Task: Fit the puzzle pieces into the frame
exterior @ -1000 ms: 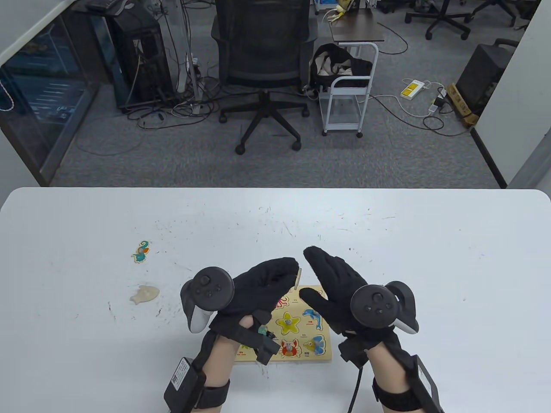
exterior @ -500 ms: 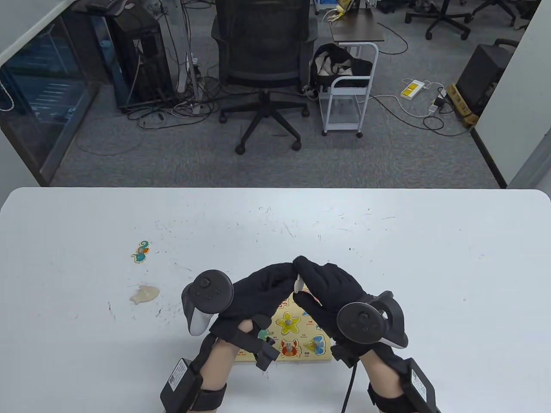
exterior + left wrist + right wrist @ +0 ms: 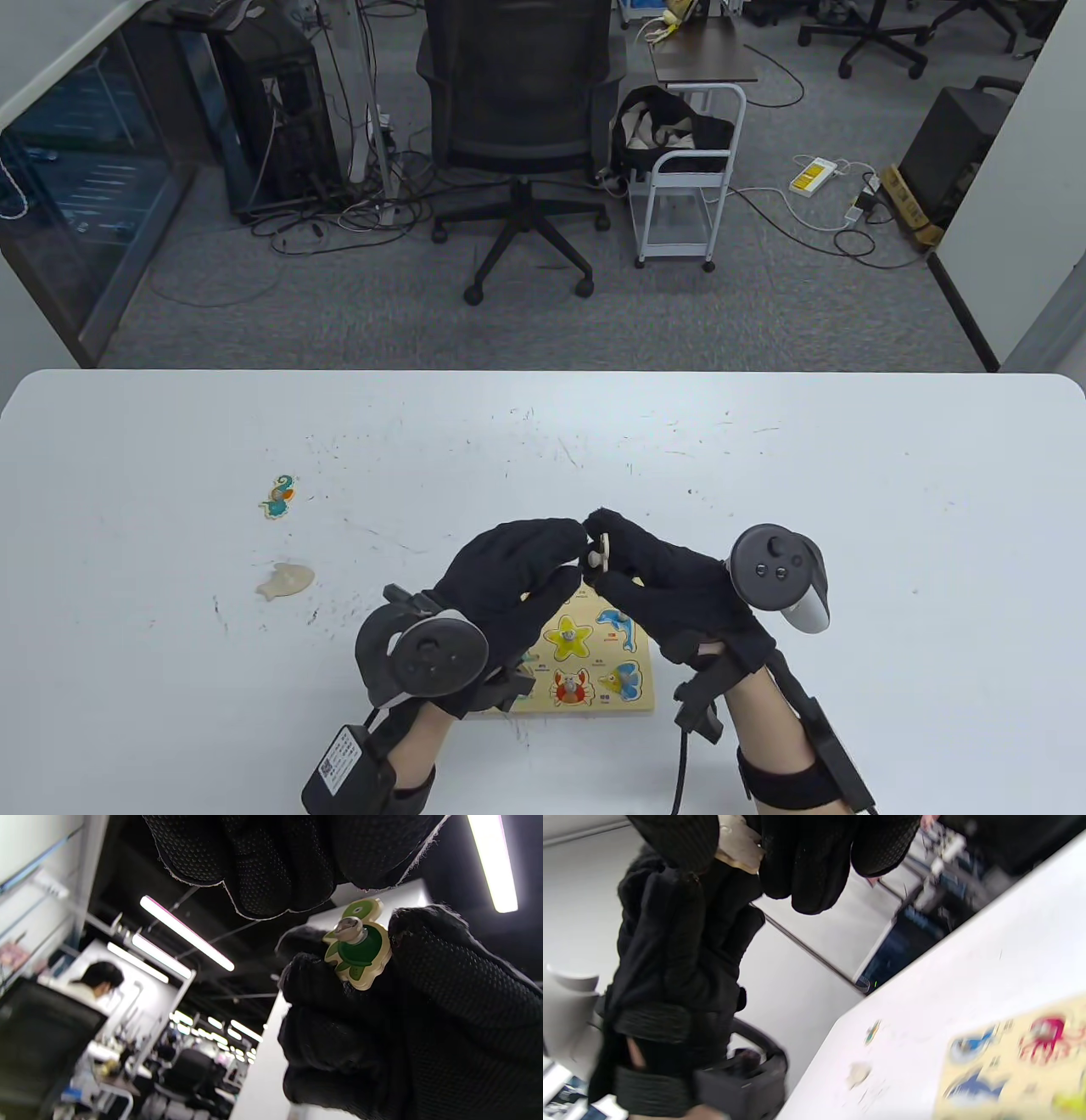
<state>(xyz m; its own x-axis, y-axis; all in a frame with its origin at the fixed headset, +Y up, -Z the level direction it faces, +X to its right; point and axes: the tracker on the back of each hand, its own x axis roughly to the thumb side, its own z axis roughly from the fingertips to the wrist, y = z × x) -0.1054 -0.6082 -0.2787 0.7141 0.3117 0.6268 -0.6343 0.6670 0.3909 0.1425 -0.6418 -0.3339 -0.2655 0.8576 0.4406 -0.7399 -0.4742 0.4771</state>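
Note:
A green turtle piece [image 3: 359, 946] with a metal peg is held up above the table. My right hand [image 3: 609, 556] pinches it by its edges; its pale back shows in the right wrist view [image 3: 736, 842]. My left hand [image 3: 570, 550] has its fingertips right at the piece; I cannot tell whether they still grip it. The wooden puzzle frame [image 3: 646, 705] lies under both hands, with starfish [image 3: 567, 637], dolphin [image 3: 617, 624], crab [image 3: 570, 686] and fish [image 3: 622, 679] pieces seated. Its left part is hidden by my left hand.
A seahorse piece [image 3: 278, 497] lies face up on the white table [image 3: 848, 509], far left of the frame. A pale fish-shaped piece [image 3: 286, 580] lies face down below it. An office chair [image 3: 522, 127] stands beyond the far edge.
My right hand closed in from the right and took the piece at my left fingertips. Both hands rolled, so the trackers swung: the left one down, the right one up and outward.

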